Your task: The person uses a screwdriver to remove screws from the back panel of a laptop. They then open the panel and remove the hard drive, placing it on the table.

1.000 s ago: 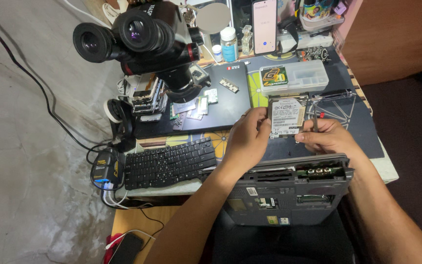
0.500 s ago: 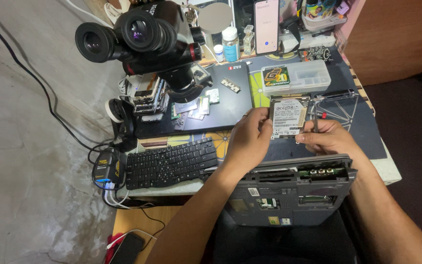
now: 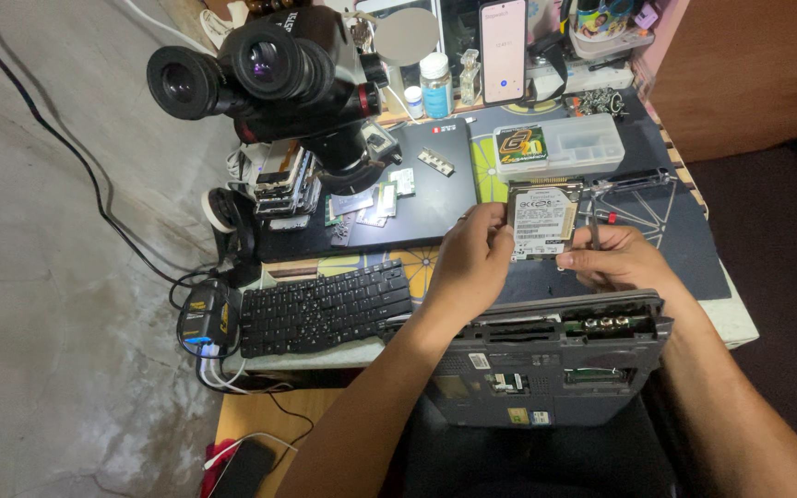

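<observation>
Little has moved since the earlier frames: both hands keep their places on the hard drive (image 3: 542, 219), and only the view has shifted a touch.

That drive is a small flat rectangular unit with a white label on its metal face, held tilted above the dark mat (image 3: 694, 249), just beyond the far edge of the opened grey laptop base (image 3: 546, 369). The left hand (image 3: 469, 263) pinches its left edge between thumb and fingers; the right hand (image 3: 620, 263) grips its lower right corner, fingers curled tight, with what looks like a thin screwdriver (image 3: 594, 226) standing beside it.

I judge the drive stiff and fairly dense for its size, with smooth metal that could slip. It is shock-sensitive, so the edges are the place to hold, clear of the connector pins and of any exposed circuit board, which I cannot see from here.

Further out, a black keyboard (image 3: 325, 307) lies to the left, a closed dark laptop (image 3: 417, 194) carries small circuit cards (image 3: 371, 201), and a clear plastic parts box (image 3: 560, 146) sits just behind the drive. A large black microscope (image 3: 269, 78) looms at the back left, with a phone (image 3: 502, 51) propped upright nearby.
</observation>
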